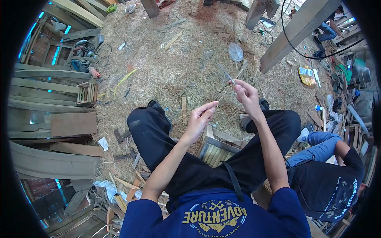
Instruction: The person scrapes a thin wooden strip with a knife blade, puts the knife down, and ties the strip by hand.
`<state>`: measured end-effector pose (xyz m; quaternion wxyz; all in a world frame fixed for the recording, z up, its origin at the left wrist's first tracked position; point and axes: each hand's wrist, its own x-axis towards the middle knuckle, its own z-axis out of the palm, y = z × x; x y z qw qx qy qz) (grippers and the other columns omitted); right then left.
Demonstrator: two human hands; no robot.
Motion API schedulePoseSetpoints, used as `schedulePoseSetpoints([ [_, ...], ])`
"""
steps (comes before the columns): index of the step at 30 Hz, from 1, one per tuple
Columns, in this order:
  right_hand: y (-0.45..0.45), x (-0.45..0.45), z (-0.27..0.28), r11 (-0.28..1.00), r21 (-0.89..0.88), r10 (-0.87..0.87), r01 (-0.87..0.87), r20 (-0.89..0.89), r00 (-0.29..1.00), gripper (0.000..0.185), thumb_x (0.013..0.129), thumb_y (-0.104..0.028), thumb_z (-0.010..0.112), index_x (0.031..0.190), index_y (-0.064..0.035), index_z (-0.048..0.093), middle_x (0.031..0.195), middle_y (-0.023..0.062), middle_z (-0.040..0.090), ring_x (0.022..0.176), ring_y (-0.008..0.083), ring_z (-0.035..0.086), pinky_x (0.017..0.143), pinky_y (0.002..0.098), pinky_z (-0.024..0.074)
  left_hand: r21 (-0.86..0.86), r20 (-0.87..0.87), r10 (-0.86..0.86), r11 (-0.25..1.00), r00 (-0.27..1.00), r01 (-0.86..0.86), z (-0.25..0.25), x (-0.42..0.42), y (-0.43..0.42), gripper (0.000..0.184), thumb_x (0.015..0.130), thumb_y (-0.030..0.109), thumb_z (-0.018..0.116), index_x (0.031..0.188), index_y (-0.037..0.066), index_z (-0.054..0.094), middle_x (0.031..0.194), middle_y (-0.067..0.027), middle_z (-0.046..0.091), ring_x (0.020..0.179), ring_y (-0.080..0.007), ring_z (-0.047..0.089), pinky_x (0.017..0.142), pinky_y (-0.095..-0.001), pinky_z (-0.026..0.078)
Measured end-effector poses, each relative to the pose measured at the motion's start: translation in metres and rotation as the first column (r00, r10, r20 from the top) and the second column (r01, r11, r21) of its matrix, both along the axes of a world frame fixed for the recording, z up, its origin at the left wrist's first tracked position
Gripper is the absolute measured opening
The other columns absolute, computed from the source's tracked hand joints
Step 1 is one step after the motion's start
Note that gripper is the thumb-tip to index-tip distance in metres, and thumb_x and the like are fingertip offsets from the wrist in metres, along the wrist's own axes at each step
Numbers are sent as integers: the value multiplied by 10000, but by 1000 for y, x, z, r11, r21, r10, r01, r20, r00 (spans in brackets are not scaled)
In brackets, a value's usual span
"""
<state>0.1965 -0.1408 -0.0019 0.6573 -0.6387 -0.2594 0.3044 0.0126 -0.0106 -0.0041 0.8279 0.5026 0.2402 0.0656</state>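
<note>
My right hand (247,95) is raised above my right knee, thumb and fingers pinched on a thin, straight, grey-white stick-like object (226,73). Its exact kind cannot be made out. Lower and further left, my left hand (201,119) is closed in a pinch, with the fingertips pointing toward the right hand. Anything between these fingertips is too small to name. The two hands are apart. Below them, between my legs, stands a wooden frame (216,150) with pale slats, partly hidden by my dark trousers.
Straw and wood shavings cover the ground (158,75). Wooden beams and boards (73,124) line the left. A thick post (295,35) with a black cable stands at upper right. Close on my right, another person (325,182) sits in a dark shirt. A plastic bag (235,52) lies ahead.
</note>
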Motion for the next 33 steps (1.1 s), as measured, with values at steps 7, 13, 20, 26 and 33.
schedulePoseSetpoints([
  [7, 1, -9, 11, 996, 61, 79, -71, -139, 987, 430, 1009, -403, 598, 1205, -24, 655, 621, -93, 409, 550, 23, 342, 513, 223, 269, 132, 0, -17, 991, 1000, 17, -8, -1, -1, 330, 999, 146, 560, 1309, 46, 613, 812, 32, 583, 570, 15, 383, 488, -163, 295],
  [13, 3, -12, 9, 989, 24, 146, -144, -121, 982, 400, 1029, -374, 564, 1203, -24, 650, 622, -90, 404, 558, 25, 346, 515, 221, 270, 93, 21, -18, 996, 1000, 16, 0, 2, -1, 338, 1030, 198, 540, 1329, 48, 587, 852, 28, 590, 578, 10, 375, 500, -171, 297],
  [20, 8, -24, 4, 978, 28, 210, -208, -119, 970, 361, 1049, -333, 528, 1204, -28, 644, 634, -84, 406, 559, 24, 343, 515, 211, 267, 37, 28, -4, 999, 1000, 3, -1, 2, -1, 337, 1040, 193, 542, 1337, 39, 581, 861, 31, 606, 607, 6, 382, 525, -177, 314],
  [26, 10, -26, -8, 980, -162, 151, -116, 223, 963, 339, 985, -332, 635, 1117, -22, 664, 633, -42, 523, 574, 62, 456, 526, 255, 357, 148, 75, 90, 984, 993, -100, -2, 3, 1, 316, 1020, 139, 570, 1309, 18, 613, 867, 17, 644, 618, 8, 425, 526, -173, 325],
  [33, 10, -42, 9, 939, -326, 286, -104, 579, 763, 392, 859, -438, 744, 929, -56, 694, 577, 116, 606, 520, 246, 632, 512, 353, 465, 51, 58, 95, 994, 994, -98, -1, -5, 7, 329, 1007, 102, 576, 1319, 3, 608, 867, 27, 643, 622, 15, 429, 520, -171, 312],
])
